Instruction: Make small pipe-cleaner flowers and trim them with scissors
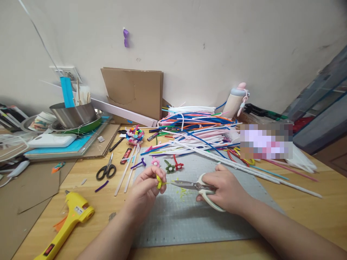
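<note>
Between the thumb and fingers of my left hand is a small looped yellow pipe cleaner, with a thin end pointing right. My right hand grips white-handled scissors, whose blades point left and meet or nearly meet that thin end. Yellow fuzz clippings lie under the blades on the grey cutting mat. Just beyond my hands sit small pipe-cleaner flowers: a pink one, a green one and a red one. A purple pipe-cleaner piece lies left of them.
A heap of coloured pipe cleaners spreads across the back. At left are a yellow glue gun, black-handled scissors and glue sticks. A metal bowl, cardboard and a bottle stand behind.
</note>
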`<state>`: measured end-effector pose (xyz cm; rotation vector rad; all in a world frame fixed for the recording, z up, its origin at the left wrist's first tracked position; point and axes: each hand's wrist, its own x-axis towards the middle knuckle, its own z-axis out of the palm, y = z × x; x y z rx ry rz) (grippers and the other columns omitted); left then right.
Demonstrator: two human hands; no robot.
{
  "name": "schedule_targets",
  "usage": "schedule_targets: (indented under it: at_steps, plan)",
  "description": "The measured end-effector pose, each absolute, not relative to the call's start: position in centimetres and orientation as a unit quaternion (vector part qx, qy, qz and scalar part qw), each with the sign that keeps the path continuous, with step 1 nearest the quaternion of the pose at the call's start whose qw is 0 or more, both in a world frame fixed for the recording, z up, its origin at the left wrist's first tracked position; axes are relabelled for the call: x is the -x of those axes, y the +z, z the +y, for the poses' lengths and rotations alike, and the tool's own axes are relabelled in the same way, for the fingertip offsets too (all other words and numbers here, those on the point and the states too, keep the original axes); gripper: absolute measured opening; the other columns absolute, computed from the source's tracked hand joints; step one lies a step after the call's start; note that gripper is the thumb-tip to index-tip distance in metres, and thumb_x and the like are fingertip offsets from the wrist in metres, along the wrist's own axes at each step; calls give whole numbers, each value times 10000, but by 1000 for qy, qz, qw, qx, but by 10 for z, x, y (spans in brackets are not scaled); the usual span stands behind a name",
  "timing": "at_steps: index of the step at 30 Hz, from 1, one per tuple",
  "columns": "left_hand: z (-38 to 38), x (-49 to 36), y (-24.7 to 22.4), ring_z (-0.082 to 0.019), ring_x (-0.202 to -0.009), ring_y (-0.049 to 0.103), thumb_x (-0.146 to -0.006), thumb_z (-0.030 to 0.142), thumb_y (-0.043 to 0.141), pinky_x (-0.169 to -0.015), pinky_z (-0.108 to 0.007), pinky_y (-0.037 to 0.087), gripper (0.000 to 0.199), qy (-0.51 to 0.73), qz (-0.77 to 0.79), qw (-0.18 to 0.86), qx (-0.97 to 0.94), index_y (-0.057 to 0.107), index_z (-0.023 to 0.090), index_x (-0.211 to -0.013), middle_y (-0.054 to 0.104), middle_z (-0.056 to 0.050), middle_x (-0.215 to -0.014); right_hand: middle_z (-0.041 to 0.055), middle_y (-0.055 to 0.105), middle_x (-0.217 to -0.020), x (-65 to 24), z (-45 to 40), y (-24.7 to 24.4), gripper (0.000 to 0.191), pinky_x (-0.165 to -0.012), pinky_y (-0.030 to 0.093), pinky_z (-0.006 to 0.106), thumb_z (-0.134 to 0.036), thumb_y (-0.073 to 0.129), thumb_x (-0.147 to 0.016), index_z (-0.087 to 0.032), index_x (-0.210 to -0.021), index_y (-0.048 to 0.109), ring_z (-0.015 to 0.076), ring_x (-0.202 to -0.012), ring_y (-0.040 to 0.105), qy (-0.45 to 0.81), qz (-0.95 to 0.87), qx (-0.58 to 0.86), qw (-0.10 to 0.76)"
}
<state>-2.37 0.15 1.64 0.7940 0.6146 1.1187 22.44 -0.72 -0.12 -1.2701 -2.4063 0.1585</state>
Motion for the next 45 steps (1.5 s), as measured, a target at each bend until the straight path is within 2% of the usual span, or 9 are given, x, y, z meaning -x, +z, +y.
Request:
schedule_targets:
  at_steps: [5,11,37,45]
  plan:
    - [1,24,18,-97,-593,427,-637,98,559,-537,-230,313,72,514,281,728,-356,582,152,-677,523,-21,-703,-46,553,-536,-226,-6,0,355,-622,193,294,-431,591,-780,-177,-574,453,88,-512,411,54,-862,459,206]
    - [2,24,17,-92,-584,421,-642,99,559,-532,-228,307,69,515,284,717,-375,590,148,-679,519,-20,-696,-24,606,-660,-226,-4,3,256,-652,202,297,-424,602,-755,-191,-700,511,125,-619,491,59,-860,472,182]
    - [1,23,11,-86,-577,371,-640,87,538,-524,-242,253,99,495,289,703,-421,588,160,-684,482,0,-685,-33,593,-639,-225,-4,-2,236,-660,194,300,-375,604,-744,-188,-671,480,115,-599,485,47,-869,458,180]
    - [2,24,9,-82,-567,364,-645,95,539,-520,-251,233,93,500,299,691,-427,589,162,-685,474,4,-678,-9,612,-649,-226,-3,1,237,-652,196,301,-393,587,-767,-189,-683,500,122,-607,489,52,-868,461,176]
